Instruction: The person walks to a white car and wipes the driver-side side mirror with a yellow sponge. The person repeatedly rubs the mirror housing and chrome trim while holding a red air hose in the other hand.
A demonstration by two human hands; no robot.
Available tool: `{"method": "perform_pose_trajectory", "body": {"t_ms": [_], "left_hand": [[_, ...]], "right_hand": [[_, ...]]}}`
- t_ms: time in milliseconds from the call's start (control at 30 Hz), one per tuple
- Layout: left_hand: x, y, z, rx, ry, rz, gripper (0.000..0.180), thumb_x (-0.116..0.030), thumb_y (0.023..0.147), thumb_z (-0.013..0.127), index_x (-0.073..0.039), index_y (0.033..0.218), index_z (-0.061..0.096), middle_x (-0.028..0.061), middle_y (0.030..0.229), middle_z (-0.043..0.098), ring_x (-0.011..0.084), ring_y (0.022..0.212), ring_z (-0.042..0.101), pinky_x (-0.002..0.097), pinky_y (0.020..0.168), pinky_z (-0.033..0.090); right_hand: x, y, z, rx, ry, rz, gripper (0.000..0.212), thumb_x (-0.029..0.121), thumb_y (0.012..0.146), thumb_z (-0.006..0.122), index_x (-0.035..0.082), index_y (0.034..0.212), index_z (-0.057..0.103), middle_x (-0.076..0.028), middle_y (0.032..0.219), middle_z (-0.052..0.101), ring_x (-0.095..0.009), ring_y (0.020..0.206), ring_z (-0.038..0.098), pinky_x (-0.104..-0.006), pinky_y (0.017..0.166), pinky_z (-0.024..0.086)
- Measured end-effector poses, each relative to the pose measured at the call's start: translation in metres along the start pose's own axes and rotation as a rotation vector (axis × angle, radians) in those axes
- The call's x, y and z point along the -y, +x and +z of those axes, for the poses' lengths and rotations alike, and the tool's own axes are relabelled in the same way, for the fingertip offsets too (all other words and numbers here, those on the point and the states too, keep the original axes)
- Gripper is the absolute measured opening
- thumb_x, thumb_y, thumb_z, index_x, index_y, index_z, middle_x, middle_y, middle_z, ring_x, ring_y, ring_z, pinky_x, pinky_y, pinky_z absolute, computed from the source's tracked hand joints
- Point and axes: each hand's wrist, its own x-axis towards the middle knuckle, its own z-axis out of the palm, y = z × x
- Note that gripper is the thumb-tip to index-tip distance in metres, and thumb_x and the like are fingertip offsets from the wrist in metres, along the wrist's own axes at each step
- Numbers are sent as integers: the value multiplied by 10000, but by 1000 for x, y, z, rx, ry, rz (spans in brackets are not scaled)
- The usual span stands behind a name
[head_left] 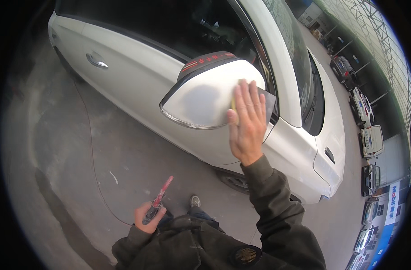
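My right hand (pixel 248 121) presses nearly flat, fingers stretched, on a grey sheet of sandpaper (pixel 269 102) against the inner end of a car's side mirror. A yellow edge, apparently of a backing pad, shows beside the thumb. The mirror housing (pixel 169 96) is white, with a dull grey patch (pixel 203 102) on its middle. Along its top runs a dark rain visor (pixel 205 62) with red marks. Low in front of my body, my left hand (pixel 147 218) grips an air blow gun (pixel 158 200) with a red nozzle pointing up and away; part of its body is hidden by the fingers.
The mirror belongs to a white car (pixel 133 67) that fills the upper middle. A thin hose (pixel 92 153) runs from my left hand across the grey floor (pixel 129 157) toward the car. Several parked cars (pixel 371 180) line the far right.
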Motion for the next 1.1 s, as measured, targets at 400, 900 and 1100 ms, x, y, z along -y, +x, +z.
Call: {"method": "perform_pose_trajectory", "body": {"t_ms": [400, 900, 1100], "left_hand": [[-43, 2, 30, -103, -60, -49, 199, -163, 1000, 784, -7, 926, 684, -33, 758, 619, 48, 693, 517, 263, 631, 431], [-48, 15, 89, -416, -129, -26, 285, -206, 1014, 781, -67, 871, 577, -1, 634, 563, 107, 533, 539, 298, 500, 419], [-28, -3, 131, -465, -110, -37, 292, -185, 1006, 781, -61, 838, 577, 8, 630, 580, 114, 527, 545, 300, 510, 422]], "right_hand": [[-43, -64, -80, -245, 267, 269, 471, 233, 1151, 453, -72, 1476, 608, -235, 1521, 626, -421, 1484, 525, -510, 1230, 393], [-51, -193, -104, -64, 965, 699, 616, 390, 1180, 396, -124, 1443, 612, -207, 1404, 688, -264, 1309, 629, -386, 1161, 441], [-58, -209, -81, 206, 1242, 795, 580, 390, 1171, 450, -101, 1407, 649, -139, 1306, 728, -183, 1184, 644, -321, 1069, 471]]}}
